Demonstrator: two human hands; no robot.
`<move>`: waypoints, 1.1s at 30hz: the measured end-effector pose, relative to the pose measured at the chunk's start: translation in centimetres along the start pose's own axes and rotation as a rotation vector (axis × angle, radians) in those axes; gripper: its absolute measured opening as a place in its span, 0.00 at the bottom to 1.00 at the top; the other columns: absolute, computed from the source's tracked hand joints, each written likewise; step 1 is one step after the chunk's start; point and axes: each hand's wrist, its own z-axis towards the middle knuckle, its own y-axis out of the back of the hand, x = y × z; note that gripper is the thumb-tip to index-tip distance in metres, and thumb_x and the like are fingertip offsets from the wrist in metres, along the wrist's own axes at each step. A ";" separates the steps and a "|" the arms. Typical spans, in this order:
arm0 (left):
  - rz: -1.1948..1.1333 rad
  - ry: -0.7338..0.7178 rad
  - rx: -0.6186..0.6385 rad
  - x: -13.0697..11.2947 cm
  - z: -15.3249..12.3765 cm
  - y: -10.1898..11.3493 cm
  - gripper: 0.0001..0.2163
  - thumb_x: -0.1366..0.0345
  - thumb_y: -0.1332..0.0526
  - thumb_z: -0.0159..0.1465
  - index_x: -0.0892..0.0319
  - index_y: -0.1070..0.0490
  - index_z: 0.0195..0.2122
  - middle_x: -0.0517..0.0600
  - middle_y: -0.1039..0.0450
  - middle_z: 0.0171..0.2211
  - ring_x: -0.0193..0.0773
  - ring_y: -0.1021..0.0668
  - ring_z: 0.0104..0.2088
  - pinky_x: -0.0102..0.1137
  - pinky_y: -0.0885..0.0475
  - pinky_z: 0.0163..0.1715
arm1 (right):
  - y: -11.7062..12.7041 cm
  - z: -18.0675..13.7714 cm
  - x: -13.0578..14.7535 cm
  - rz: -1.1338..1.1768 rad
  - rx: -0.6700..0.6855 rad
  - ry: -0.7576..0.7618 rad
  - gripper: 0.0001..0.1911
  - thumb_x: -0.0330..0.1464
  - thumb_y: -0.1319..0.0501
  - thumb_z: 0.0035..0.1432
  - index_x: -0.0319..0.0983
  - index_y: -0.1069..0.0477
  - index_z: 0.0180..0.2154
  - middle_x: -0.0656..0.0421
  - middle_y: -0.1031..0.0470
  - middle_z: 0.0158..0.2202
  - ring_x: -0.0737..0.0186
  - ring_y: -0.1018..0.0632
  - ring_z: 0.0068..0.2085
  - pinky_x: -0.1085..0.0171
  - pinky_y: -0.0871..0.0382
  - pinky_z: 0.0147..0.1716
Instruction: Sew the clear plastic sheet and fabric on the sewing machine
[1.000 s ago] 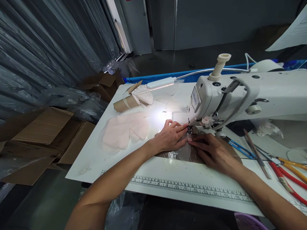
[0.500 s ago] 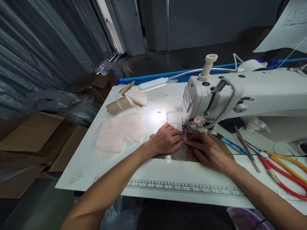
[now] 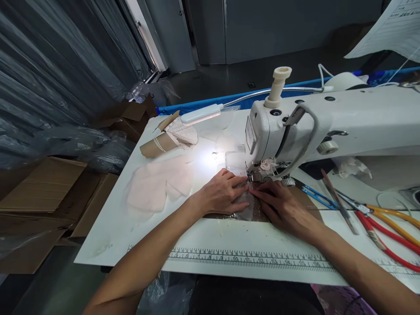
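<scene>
Compared with the frame half a second earlier, the view is shifted slightly up and to the right, while both hands are kept at the presser foot (image 3: 255,176), drawn a little closer together. The left hand (image 3: 222,192) is laid palm-down on a thin, translucent piece of fabric (image 3: 243,209), fingers extended and pressed flat, fingertips just beside the foot. The right hand (image 3: 282,207) is likewise laid flat on the fabric, its fingers stretched toward the foot and touching those of the left; nothing is grasped by either hand. The fabric is spread on the white table (image 3: 157,232) directly under the head of the sewing machine (image 3: 315,127), lit by the gooseneck lamp (image 3: 201,114). Pale pink cut pieces (image 3: 157,186) are stacked to the left, beyond them a cardboard roll (image 3: 157,145). Blue snips (image 3: 315,196) and red-handled tools (image 3: 387,240) are lying to the right. A printed ruler (image 3: 249,259) is seen along the near table edge.
</scene>
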 end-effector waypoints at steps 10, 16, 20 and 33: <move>0.042 0.049 0.003 -0.1 0.3 -0.3 0.21 0.52 0.51 0.69 0.63 0.29 0.50 0.60 0.32 0.54 0.44 0.27 0.43 0.39 0.34 0.43 | -0.1 -0.1 -0.1 -0.007 0.018 -0.027 0.23 0.30 0.46 0.64 0.40 0.37 0.60 0.49 0.32 0.49 0.52 0.31 0.52 0.49 0.33 0.53; 0.081 0.116 -0.008 0.0 0.7 -0.9 0.21 0.52 0.52 0.69 0.63 0.29 0.48 0.59 0.32 0.50 0.42 0.27 0.40 0.38 0.35 0.40 | 0.0 0.0 0.1 0.019 0.005 -0.037 0.20 0.29 0.47 0.64 0.42 0.35 0.57 0.50 0.32 0.49 0.52 0.31 0.52 0.49 0.32 0.52; 0.086 0.159 -0.030 0.1 1.0 -1.1 0.21 0.52 0.53 0.70 0.62 0.29 0.48 0.57 0.31 0.49 0.41 0.28 0.39 0.38 0.36 0.41 | -0.2 0.0 0.0 0.025 -0.004 -0.034 0.20 0.31 0.48 0.65 0.41 0.34 0.57 0.49 0.33 0.49 0.53 0.30 0.51 0.49 0.32 0.53; -0.015 0.156 -0.207 0.4 0.4 -0.2 0.18 0.53 0.47 0.68 0.64 0.28 0.42 0.58 0.28 0.44 0.42 0.26 0.40 0.38 0.31 0.39 | 1.4 0.4 -1.6 0.217 -0.064 -0.308 0.15 0.35 0.48 0.64 0.41 0.27 0.47 0.54 0.24 0.41 0.55 0.24 0.44 0.56 0.29 0.45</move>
